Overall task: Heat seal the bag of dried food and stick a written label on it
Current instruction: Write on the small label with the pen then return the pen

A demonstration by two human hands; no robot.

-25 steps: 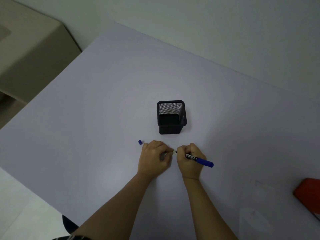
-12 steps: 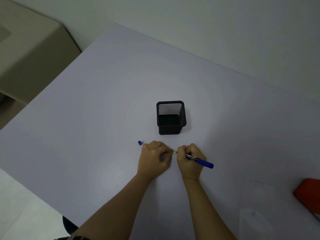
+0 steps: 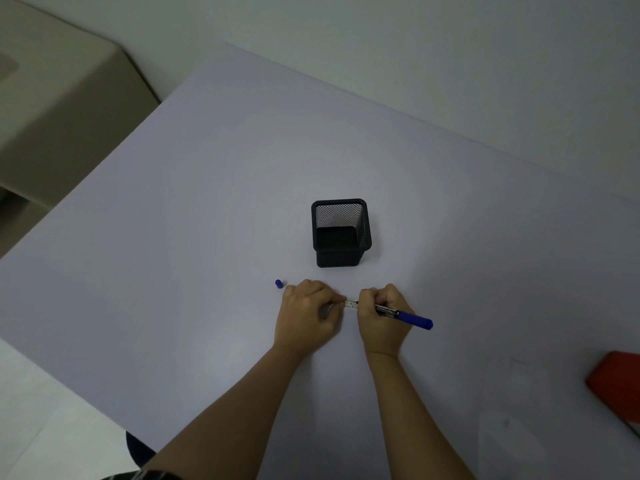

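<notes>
Label (image 3: 352, 303): small white strip flat on the table (image 3: 207, 209), pinned between left hand (image 3: 308, 315) fingers curled onto its left end and marker (image 3: 403, 315) tip at its right end. Right hand (image 3: 381, 318) clamped on marker, barrel trailing right. Long axis left-right.

A small white label (image 3: 352, 303) lies flat between the two sets of fingertips, the blue marker (image 3: 403, 315) slanting rightward from it; its blue cap (image 3: 278, 284) sits just left of the left knuckles.

The label (image 3: 352, 303) shows only as a sliver between both fists (writing illegible); a red object (image 3: 620, 384) is cropped at right.
</notes>
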